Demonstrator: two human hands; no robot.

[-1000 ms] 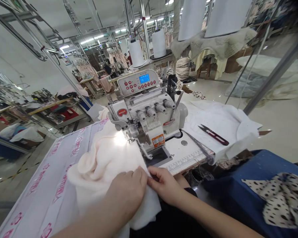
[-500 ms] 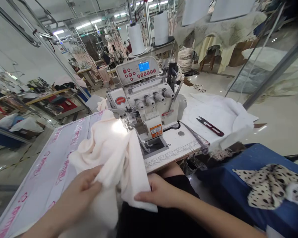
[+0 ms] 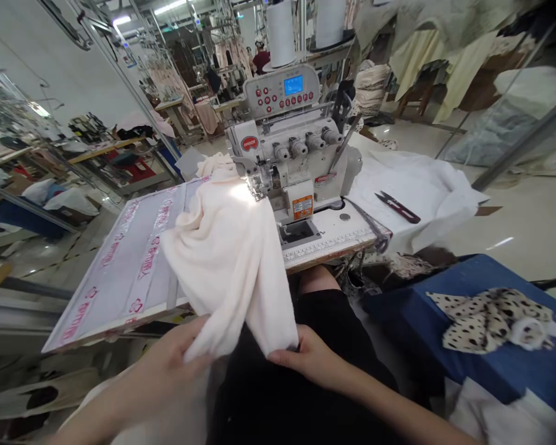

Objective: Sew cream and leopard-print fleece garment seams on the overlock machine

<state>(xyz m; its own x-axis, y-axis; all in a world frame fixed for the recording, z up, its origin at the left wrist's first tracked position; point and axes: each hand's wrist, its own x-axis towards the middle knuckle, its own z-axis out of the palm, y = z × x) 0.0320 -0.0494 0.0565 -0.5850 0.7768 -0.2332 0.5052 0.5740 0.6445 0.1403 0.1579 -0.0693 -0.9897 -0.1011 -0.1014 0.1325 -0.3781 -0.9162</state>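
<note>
A cream fleecy fabric piece (image 3: 227, 247) stretches from under the presser foot of the overlock sewing machine (image 3: 296, 142) down to my lap. My left hand (image 3: 176, 355), somewhat blurred, pinches a fold of it on the left. At its lower right corner, my right hand (image 3: 306, 352) grips the edge between thumb and fingers. Between the two hands the cloth hangs in a shallow V. The machine's lamp lights the fabric at the needle area, where the exact stitching point is hard to make out.
Dark red thread snips (image 3: 398, 207) lie on white cloth (image 3: 398, 173) right of the machine. Spotted fabric (image 3: 491, 318) rests on a blue-covered box (image 3: 417, 309). The table extension (image 3: 120, 266) has a printed plastic cover. White thread cones (image 3: 281, 34) stand behind the machine.
Both hands have drawn the fabric toward my lap, so it lies straighter and less bunched. The view has tilted down, and more of the floor at left shows.
</note>
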